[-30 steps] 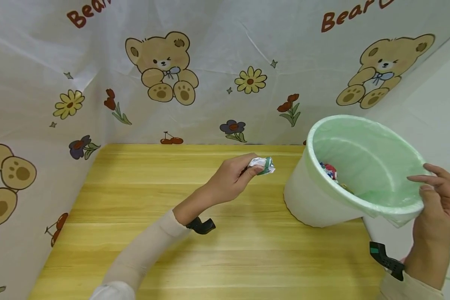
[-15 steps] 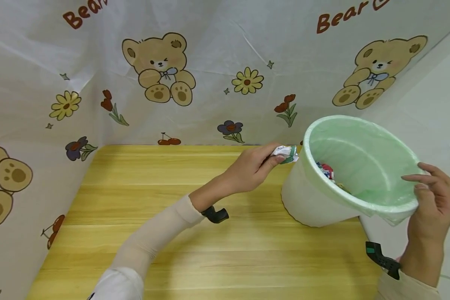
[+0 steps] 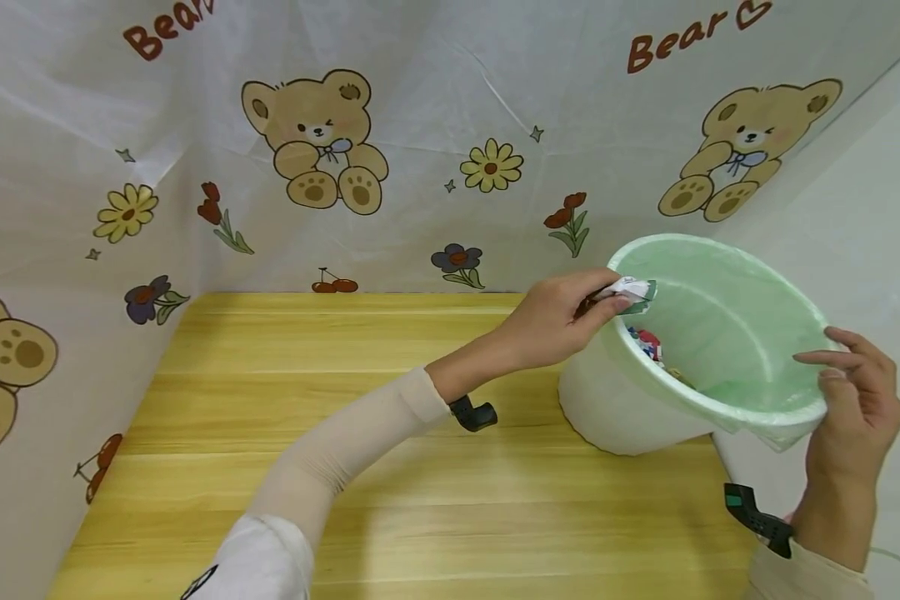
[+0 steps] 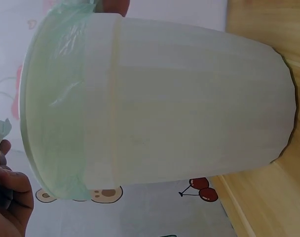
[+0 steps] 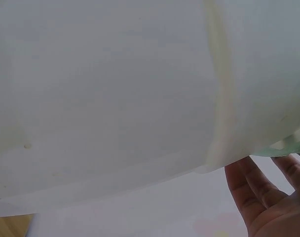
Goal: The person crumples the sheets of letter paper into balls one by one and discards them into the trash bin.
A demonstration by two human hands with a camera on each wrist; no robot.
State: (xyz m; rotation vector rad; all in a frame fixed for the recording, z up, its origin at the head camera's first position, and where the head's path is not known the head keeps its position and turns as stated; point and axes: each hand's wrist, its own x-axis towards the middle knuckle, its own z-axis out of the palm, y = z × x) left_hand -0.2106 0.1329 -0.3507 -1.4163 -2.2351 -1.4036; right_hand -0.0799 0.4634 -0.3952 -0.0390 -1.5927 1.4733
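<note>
My left hand (image 3: 551,321) pinches a crumpled white and green wrapper (image 3: 633,292) between thumb and fingers. In the head view the wrapper overlaps the left rim of a white trash bin (image 3: 607,408), lined with a pale green bag (image 3: 727,308). Several small colourful crumpled scraps (image 3: 648,343) lie inside the bin, partly hidden by its near wall. My right hand (image 3: 855,408) grips the bin's right rim, with the bag between. The right wrist view has the right hand's fingers (image 5: 253,182) against the bin's outer side. The bin appears to lean to the right.
The bin rests on a wood-grain table (image 3: 420,517) near its right edge. A white cloth (image 3: 412,108) printed with bears and flowers hangs behind and on the left. A pale wall (image 3: 870,233) stands at the right.
My left hand has moved right with the wrapper, from over the table to the bin's left rim. The right hand keeps its grip on the bin; the view has shifted slightly.
</note>
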